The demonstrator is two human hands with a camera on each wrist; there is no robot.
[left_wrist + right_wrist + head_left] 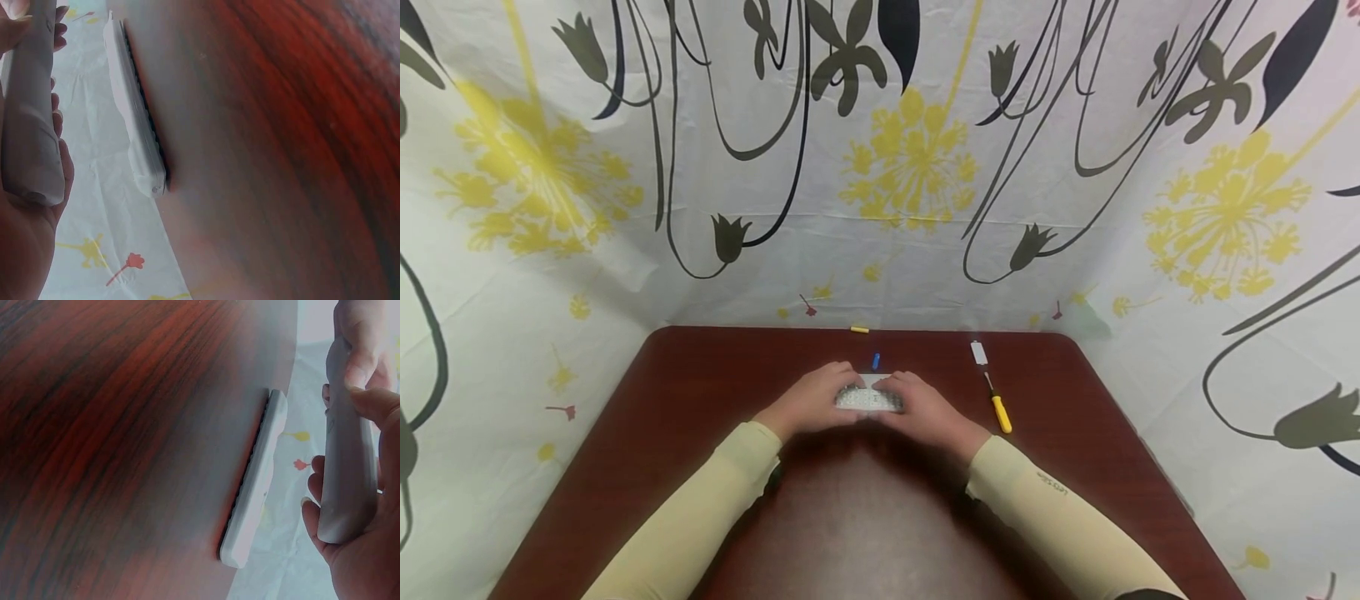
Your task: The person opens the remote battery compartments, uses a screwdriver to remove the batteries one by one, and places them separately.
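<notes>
Both hands hold one long, pale grey bar-shaped casing (350,462) above the table, one hand at each end. My left hand (816,400) has its thumb over the near side and its fingers curled round the left end. Likewise my right hand (928,412) grips the right end, the two thumbs close together. From above, the face of the casing looks white and speckled. Below it on the tabletop lies a flat white shell-like piece (134,112) with a dark, ridged underside, seen edge-on in both wrist views.
On the reddish-brown table (700,392), a yellow-handled tool (1000,414) with a thin metal shaft lies at the right, a small white rectangular piece (978,352) at its far tip. A small blue cylinder (876,361) and a yellow one (860,329) lie behind the hands. Patterned sheeting (880,275) surrounds the table.
</notes>
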